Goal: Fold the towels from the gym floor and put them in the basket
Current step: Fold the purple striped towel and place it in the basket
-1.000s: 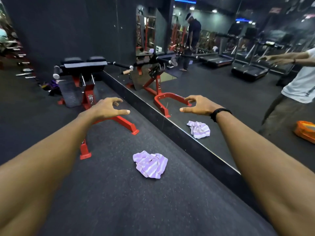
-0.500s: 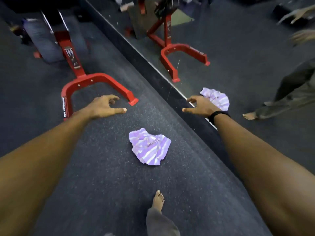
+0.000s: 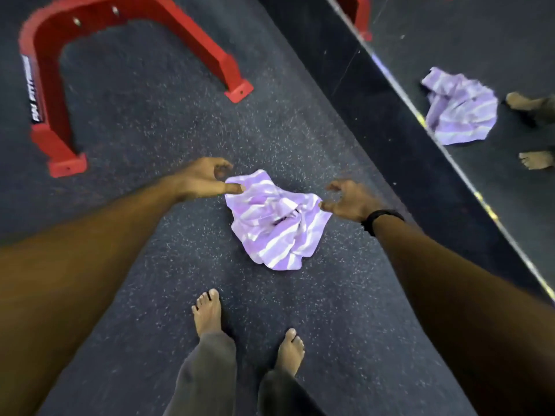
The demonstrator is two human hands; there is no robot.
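Lying in a crumpled heap on the dark speckled gym floor (image 3: 150, 250) is a soft purple-and-white striped cloth towel (image 3: 274, 223), so the job looks like it has only just begun. It is not folded at all, and it is not lifted up. No basket shows anywhere in the picture, so I cannot tell where the towel will have to go. The left hand (image 3: 204, 180) is at the towel's far left corner, with its thumb reaching over the edge and its fingers bent above; the grip is narrow, but I cannot tell if it has pinched the cloth. The right hand (image 3: 350, 199) is at the towel's right edge, with its grip wide and its fingers spread, holding nothing. A black band (image 3: 380, 219) sits on that wrist. Two bare feet (image 3: 207, 313) stand just behind the towel. A red metal machine foot (image 3: 42, 115) rests on the floor, well apart on the left. On the right, a wall mirror (image 3: 495, 34) shows the same towel again. What is left, I think: pick it up, fold it, and put it in the basket.
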